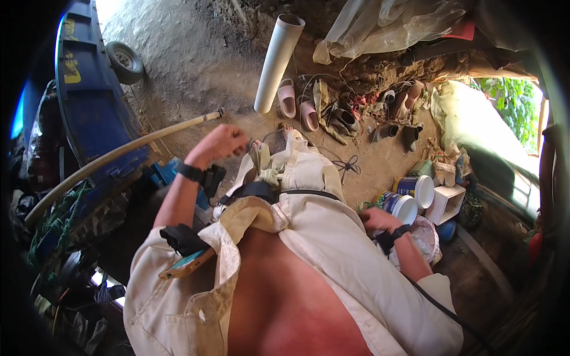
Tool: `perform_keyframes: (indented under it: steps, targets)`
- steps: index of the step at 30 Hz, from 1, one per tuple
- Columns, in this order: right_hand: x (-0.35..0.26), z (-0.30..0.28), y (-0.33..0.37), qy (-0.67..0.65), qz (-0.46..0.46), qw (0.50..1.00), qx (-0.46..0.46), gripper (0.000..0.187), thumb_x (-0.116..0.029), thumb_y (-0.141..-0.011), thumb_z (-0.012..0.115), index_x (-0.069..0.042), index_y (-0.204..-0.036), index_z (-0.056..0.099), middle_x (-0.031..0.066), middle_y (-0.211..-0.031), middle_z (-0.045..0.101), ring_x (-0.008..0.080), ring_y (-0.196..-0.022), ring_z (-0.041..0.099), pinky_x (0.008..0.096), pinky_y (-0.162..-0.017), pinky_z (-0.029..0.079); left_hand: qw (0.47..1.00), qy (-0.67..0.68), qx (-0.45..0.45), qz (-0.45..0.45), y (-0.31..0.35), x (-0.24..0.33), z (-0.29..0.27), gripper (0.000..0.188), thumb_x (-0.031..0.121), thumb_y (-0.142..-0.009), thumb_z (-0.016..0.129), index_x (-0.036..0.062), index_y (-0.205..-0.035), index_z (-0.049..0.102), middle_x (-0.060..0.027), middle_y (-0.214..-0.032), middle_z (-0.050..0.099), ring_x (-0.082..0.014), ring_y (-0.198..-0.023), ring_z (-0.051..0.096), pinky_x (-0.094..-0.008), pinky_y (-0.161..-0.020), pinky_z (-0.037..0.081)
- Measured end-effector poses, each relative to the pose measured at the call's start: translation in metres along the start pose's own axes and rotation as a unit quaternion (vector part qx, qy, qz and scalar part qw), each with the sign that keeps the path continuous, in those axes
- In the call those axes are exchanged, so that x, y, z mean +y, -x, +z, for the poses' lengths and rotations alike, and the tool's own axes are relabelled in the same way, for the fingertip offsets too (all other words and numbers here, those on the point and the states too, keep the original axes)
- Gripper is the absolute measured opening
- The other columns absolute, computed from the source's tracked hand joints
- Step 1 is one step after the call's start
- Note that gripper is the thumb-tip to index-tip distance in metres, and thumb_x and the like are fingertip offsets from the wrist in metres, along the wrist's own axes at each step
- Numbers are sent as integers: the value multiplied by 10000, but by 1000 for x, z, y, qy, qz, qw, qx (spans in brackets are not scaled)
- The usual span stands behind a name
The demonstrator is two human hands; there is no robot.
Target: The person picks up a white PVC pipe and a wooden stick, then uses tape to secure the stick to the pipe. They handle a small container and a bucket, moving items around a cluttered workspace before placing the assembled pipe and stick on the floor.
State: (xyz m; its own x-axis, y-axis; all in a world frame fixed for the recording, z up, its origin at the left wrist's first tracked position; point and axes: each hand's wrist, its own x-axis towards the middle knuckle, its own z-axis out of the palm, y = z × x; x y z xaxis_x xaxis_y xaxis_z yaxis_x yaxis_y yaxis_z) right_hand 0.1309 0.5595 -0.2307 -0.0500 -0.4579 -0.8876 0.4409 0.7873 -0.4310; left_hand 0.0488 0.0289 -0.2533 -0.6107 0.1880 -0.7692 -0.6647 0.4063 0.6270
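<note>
My left hand (221, 144) is raised in front of me, left of my cream trouser leg, with its fingers curled together. Whatever those fingers hold, if anything, is too small to make out; a thin dark line runs close by them. At my right side, my right hand (382, 220) is low beside the trousers, its fingers bent inward. A bit of green (364, 206) shows at its fingertips, and I cannot tell whether it is gripped. Several paint buckets (404, 209) stand just beyond this hand. A black cord (346, 168) lies looped on the ground between the hands.
A long wooden pole (127, 149) slants across the left, before a blue metal panel (95, 101) and a wheel (124, 62). A white pipe (279, 62) stands ahead. Pink slippers (287, 99) and other footwear lie beyond my feet. A pale box (445, 204) sits right of the buckets.
</note>
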Motion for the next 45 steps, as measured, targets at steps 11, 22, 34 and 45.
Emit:
perform_keyframes:
  steps: [11,22,34,45]
  targets:
    - [-116,-172,-87,-69,-139,926,343,220,-186,-926,669,-17,-1066,663,35,-801,670,88,-645,614,238,-585,503,860,421,254,133,44,-72,-44,276,301,-1004,582,39,-1014,667,-51,-860,696,-133,-734,662,-259,-637,516]
    - [-203,-49,-228,390,-226,880,149,619,-314,-753,752,-8,-1252,551,241,-1047,664,391,-1024,630,428,-903,505,609,670,327,272,81,-119,-72,287,341,-1024,519,94,-947,643,-19,-812,639,-165,-719,585,-314,-653,473]
    - [-208,-33,-266,397,-255,881,38,273,-325,-874,676,-59,-923,715,210,-866,672,394,-871,644,479,-752,509,606,663,355,260,69,-74,-79,333,343,-1028,502,70,-888,631,-34,-777,622,-158,-669,560,-300,-613,441]
    - [-188,-51,-129,313,-128,939,64,528,-416,-982,532,11,-710,681,142,-608,650,249,-587,656,375,-593,506,460,527,691,181,85,-119,-117,369,344,-1018,480,65,-833,634,-9,-645,591,-110,-520,511,-245,-481,390]
